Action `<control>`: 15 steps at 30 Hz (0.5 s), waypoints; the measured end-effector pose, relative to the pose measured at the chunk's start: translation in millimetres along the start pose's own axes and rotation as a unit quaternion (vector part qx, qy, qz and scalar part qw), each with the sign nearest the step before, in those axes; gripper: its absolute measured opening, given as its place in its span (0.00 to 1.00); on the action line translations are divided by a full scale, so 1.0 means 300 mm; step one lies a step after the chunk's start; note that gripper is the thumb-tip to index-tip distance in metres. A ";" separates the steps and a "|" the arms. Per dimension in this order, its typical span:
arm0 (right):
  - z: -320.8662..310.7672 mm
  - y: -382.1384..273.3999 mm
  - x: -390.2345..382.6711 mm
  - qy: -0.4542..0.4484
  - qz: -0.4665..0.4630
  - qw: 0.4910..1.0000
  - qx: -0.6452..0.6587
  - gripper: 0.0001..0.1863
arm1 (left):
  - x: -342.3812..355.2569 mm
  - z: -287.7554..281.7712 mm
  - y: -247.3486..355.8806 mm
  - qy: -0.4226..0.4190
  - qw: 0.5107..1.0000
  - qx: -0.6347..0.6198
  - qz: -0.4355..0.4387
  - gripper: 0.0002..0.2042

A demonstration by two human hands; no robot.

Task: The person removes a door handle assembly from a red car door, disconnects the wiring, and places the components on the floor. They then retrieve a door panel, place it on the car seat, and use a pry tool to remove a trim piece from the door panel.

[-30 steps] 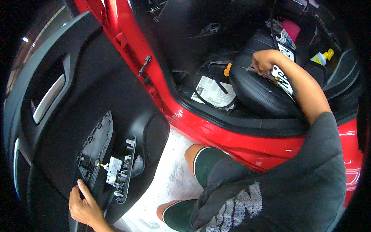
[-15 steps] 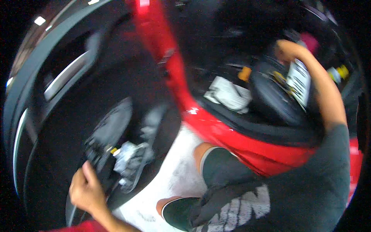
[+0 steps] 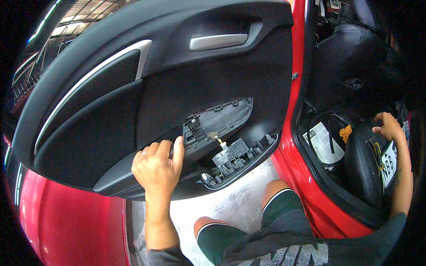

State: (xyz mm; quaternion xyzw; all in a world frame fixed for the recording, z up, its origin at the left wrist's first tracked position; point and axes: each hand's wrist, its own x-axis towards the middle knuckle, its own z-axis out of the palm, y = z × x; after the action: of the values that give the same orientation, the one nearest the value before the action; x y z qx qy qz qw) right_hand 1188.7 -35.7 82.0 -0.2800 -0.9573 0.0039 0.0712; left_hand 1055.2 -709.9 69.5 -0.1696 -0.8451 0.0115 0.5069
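Observation:
A black car door panel (image 3: 213,84) on an open red door fills the left and middle. My left hand (image 3: 157,166) is closed over its armrest (image 3: 120,175), fingers curled across the top edge and thumb along the side. Beside that hand is an uncovered opening (image 3: 226,119) in the armrest. A grey switch unit (image 3: 230,153) hangs out of it on a connector with a yellow part, its trim upside down. Inside the car, my right hand (image 3: 389,126) is above a black padded piece (image 3: 364,164), thumb and fingers apart, with nothing seen in it.
A white plate (image 3: 389,164) with dark characters leans under my right forearm. A folded printed sheet (image 3: 324,144) and an orange cloth (image 3: 345,133) lie near it. The red sill (image 3: 306,186) and black seat (image 3: 344,57) are at the right; a silver inner handle (image 3: 218,42) is farther up.
My view has turned left, bringing the whole door panel into sight. My left hand, earlier low at the left, is now on the armrest. The right hand stays inside the car.

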 end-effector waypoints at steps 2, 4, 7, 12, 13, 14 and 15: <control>-0.010 -0.010 -0.014 0.005 -0.006 1.000 -0.016 0.30 | 0.002 0.003 0.008 -0.001 1.000 0.000 -0.001 0.16; -0.022 -0.024 -0.024 0.013 -0.004 1.000 -0.019 0.29 | 0.000 0.004 0.007 -0.006 1.000 -0.001 -0.003 0.16; -0.001 0.004 -0.003 0.022 -0.032 0.999 -0.034 0.29 | -0.003 0.002 -0.001 -0.001 1.000 0.001 0.001 0.16; -0.020 -0.066 -0.015 -0.011 -0.018 0.999 -0.033 0.29 | -0.004 -0.005 -0.018 0.015 1.000 0.014 0.007 0.18; -0.023 -0.069 -0.017 -0.018 -0.010 0.999 -0.032 0.29 | -0.002 -0.008 -0.017 0.012 1.000 0.016 0.007 0.18; -0.009 -0.047 -0.013 -0.006 -0.005 0.999 -0.040 0.29 | 0.004 -0.010 -0.013 0.010 1.000 0.017 0.007 0.18; 0.004 0.008 -0.006 0.008 0.005 0.999 -0.053 0.29 | 0.009 -0.003 0.000 0.009 1.000 0.012 0.006 0.18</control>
State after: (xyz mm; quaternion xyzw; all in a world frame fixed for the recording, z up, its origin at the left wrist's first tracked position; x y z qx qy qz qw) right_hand 1191.3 -34.7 80.4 -0.2878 -0.9543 -0.0489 0.0634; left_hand 1054.7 -709.2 72.2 -0.1687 -0.8394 0.0233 0.5161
